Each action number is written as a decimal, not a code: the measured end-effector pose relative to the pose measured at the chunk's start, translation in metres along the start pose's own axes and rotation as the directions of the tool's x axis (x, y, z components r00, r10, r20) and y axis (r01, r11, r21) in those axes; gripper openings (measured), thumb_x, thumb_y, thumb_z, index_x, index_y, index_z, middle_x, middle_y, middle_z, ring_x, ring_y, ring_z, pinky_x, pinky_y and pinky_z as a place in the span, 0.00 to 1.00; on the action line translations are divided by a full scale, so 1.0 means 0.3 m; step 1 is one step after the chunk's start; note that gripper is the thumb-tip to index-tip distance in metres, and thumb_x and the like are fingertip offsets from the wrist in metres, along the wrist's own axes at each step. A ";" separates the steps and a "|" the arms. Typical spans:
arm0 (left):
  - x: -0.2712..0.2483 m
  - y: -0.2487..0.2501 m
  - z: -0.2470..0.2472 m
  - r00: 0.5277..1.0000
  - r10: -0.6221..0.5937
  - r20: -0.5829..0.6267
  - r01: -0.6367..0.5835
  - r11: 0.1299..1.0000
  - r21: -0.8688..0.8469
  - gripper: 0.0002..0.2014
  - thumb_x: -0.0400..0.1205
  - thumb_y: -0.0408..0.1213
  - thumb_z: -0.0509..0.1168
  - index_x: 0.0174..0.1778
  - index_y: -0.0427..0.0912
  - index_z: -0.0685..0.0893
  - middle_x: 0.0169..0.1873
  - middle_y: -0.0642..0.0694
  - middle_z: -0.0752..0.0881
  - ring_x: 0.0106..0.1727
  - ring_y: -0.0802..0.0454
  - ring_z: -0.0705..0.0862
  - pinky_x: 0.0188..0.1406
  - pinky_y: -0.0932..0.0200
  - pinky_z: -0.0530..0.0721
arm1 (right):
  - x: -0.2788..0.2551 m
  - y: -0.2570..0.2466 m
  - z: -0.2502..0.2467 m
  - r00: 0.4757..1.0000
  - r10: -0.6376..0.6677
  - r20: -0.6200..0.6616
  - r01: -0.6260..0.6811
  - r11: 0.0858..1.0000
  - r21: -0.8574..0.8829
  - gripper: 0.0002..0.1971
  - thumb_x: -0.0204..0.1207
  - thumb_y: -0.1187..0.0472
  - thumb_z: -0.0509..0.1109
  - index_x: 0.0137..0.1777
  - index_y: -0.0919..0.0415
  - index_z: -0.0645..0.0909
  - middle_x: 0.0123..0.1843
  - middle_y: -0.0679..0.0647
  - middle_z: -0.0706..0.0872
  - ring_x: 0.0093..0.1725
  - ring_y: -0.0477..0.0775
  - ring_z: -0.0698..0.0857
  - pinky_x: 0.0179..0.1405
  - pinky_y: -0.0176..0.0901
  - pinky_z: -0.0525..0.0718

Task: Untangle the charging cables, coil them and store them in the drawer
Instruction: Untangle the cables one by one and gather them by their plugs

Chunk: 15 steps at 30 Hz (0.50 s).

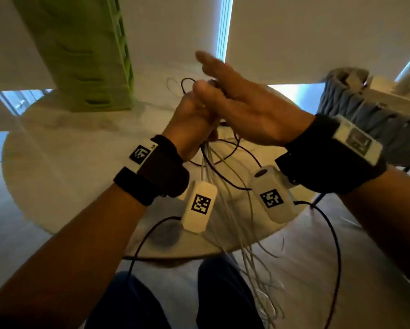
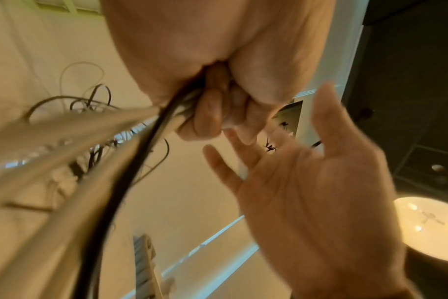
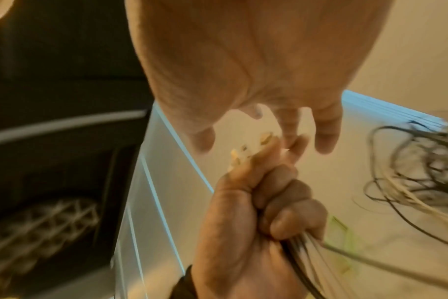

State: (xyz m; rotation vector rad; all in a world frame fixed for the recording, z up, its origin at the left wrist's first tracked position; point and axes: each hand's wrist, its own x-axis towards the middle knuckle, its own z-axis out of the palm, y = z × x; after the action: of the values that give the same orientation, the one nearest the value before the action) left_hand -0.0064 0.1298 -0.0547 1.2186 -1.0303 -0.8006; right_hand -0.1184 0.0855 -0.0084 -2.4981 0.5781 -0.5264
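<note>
The left hand (image 1: 194, 117) is fisting the cables (image 1: 225, 186), which are hanging down toward the lap, while the right hand (image 1: 242, 103), fingers spread, is hovering just beside the plugs (image 3: 246, 151).

Round pale table (image 1: 56, 176): green drawer unit (image 1: 80, 55), loose cables (image 1: 227, 148).

Left hand (image 1: 194, 119) raised, fisting tight; right hand (image 1: 244, 103) hovering just beside it, fingers (image 3: 325, 137) straight and spreading.

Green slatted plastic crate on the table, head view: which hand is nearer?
Left. The left hand, gripping the cable bundle, sits just right of the green slatted plastic crate; the open right hand is farther right.
</note>
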 end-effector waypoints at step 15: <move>-0.177 -0.054 0.309 0.989 0.058 0.134 -0.020 0.963 -0.269 0.09 0.83 0.24 0.61 0.49 0.42 0.82 0.21 0.52 0.65 0.17 0.58 0.58 0.17 0.64 0.58 | -0.463 0.221 0.097 0.894 0.289 0.342 -0.435 0.741 0.512 0.08 0.77 0.59 0.72 0.43 0.65 0.86 0.22 0.45 0.80 0.19 0.41 0.68 0.20 0.31 0.65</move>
State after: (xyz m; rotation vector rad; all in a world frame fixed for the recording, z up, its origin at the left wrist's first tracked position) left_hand -0.1110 0.1427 -0.0781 0.9190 -1.0192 -0.9717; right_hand -0.2399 0.1144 -0.1030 -1.7662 0.6720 -0.1918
